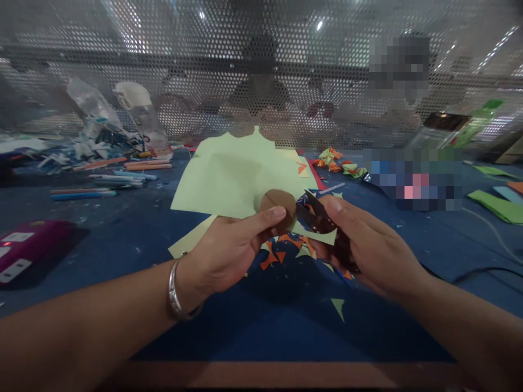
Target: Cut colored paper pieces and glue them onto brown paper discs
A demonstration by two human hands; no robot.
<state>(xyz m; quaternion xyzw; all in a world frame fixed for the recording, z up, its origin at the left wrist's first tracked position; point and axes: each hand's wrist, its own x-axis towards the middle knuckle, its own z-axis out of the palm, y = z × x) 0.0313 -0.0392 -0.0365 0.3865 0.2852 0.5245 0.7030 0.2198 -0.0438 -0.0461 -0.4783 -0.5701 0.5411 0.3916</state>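
My left hand (232,245) pinches a brown paper disc (278,206) between thumb and fingers, just above the blue table. A silver bangle (175,288) sits on that wrist. My right hand (363,247) is closed round a pair of dark scissors (321,218), whose blades point left and touch the disc's right edge. A pale green scrap (322,236) hangs by the blades. Behind the disc lies a large light green paper sheet (232,177). Orange and green paper offcuts (286,250) lie on the table under both hands.
Pens and pencils (118,174) lie at the back left beside clear plastic bags (102,117). A magenta box (28,247) sits at the left. Green paper strips (500,204) lie far right. A perforated metal screen (261,71) stands behind, with people beyond it.
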